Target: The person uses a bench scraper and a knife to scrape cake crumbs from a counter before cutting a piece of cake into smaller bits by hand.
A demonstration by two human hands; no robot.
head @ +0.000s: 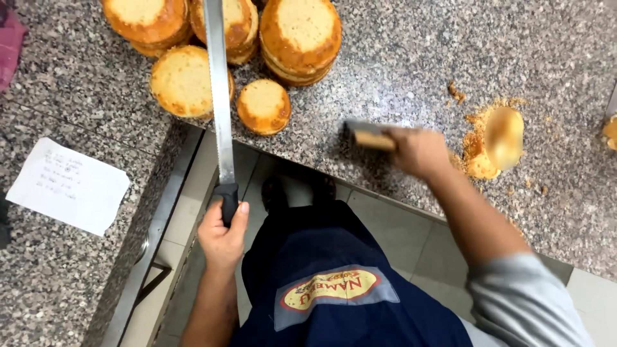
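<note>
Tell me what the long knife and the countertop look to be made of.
Knife: a long, pale grey blade with a dull sheen and a toothed edge, likely steel; the black handle in the left hand looks plastic, though that is uncertain. Countertop: speckled grey and black with a polished gloss, apparently granite.

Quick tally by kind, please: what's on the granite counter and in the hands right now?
Round golden sponge cakes, single: 2
Stacks of round golden sponge cakes: 3
Long serrated steel knife, left hand: 1
Wooden-handled tool (blurred), right hand: 1
White paper sheet: 1
Crumb pile: 1
Total: 9
</note>
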